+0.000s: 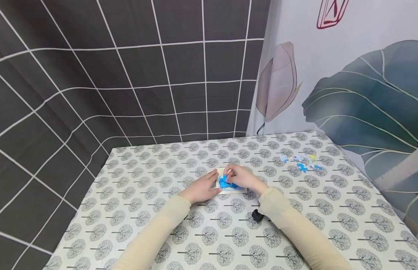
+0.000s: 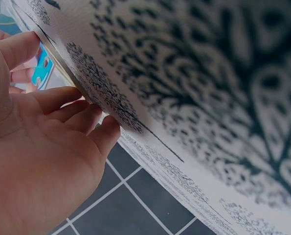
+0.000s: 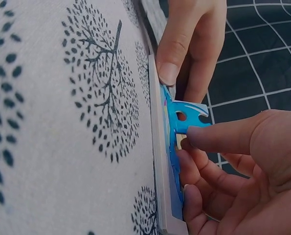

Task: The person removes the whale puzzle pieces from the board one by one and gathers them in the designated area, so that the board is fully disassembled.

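A small jigsaw tray with a pale frame lies on the patterned tablecloth, blue pieces inside it. My left hand rests at its left side. In the left wrist view the left thumb and fingertips touch the frame's edge, spread apart. With thumb and fingers my right hand pinches a blue jigsaw piece. In the right wrist view this piece stands tilted up from the tray, with a round hole and a notch showing. The right hand's lower fingers lie close over the tray, hiding part of it.
Several loose jigsaw pieces, blue, pale and yellow, lie at the right of the table. A small black object is by the right sleeve. A dark gridded curtain hangs behind the table, a leaf-printed one at the right.
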The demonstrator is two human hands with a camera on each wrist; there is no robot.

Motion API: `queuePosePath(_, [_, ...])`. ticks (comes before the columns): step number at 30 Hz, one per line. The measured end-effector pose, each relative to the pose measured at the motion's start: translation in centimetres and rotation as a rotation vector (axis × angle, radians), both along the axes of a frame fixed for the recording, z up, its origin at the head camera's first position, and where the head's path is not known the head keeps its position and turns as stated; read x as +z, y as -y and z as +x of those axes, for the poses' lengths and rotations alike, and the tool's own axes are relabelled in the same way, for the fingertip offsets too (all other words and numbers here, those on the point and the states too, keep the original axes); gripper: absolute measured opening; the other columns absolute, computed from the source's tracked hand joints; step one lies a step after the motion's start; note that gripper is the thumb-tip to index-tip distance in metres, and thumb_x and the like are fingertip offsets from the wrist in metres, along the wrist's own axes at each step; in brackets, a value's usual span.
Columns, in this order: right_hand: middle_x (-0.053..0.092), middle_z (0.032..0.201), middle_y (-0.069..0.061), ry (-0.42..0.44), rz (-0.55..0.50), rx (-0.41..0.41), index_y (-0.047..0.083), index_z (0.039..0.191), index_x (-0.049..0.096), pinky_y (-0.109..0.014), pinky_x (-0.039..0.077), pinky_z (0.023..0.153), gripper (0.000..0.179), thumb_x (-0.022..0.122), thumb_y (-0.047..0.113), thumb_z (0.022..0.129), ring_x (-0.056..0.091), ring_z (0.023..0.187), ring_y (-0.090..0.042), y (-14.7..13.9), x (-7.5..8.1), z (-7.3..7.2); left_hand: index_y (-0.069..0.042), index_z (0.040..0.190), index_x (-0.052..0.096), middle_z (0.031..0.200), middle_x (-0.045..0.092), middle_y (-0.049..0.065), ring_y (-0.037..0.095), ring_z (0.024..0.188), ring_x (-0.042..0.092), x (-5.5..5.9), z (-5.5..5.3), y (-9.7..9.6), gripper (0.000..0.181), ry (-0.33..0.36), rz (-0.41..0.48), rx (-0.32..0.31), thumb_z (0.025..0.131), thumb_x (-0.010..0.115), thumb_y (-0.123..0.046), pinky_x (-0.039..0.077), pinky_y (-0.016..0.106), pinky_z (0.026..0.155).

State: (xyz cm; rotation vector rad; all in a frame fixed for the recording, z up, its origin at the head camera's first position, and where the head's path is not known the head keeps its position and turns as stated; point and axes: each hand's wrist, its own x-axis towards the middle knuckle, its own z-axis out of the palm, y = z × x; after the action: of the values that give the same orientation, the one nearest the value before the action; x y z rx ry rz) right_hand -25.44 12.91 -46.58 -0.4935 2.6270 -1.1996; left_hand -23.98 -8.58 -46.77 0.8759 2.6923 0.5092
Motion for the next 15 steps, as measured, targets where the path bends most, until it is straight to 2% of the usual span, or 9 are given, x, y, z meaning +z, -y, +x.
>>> queuePosePath(9, [0.066,0.087,-0.001,0.006,0.02,-0.026,0.011,0.102,0.063,-0.029,0.051,0.068,0.016,0.071,0.004,0.089,0.06,0.075,-0.015,0.08,-0.06,-0.04,-0.004,0.158,0.029,0.167,0.019,0.008,0.026,0.151,0.024,0.2,-0.08,-0.11,0.075,0.021,-0.006,0.01,0.102,0.053,-0.048,0.024,0.042,0.122])
queuePosePath(15, [0.065,0.085,0.0,-0.03,0.057,-0.001,0.012,0.099,0.062,-0.03,0.05,0.066,0.017,0.071,0.004,0.088,0.058,0.072,-0.016,0.13,0.06,0.01,-0.004,0.158,0.029,0.167,0.018,0.007,0.025,0.151,0.024,0.11,-0.04,-0.09,0.075,0.021,-0.011,0.015,0.102,0.052,-0.049,0.024,0.041,0.122])
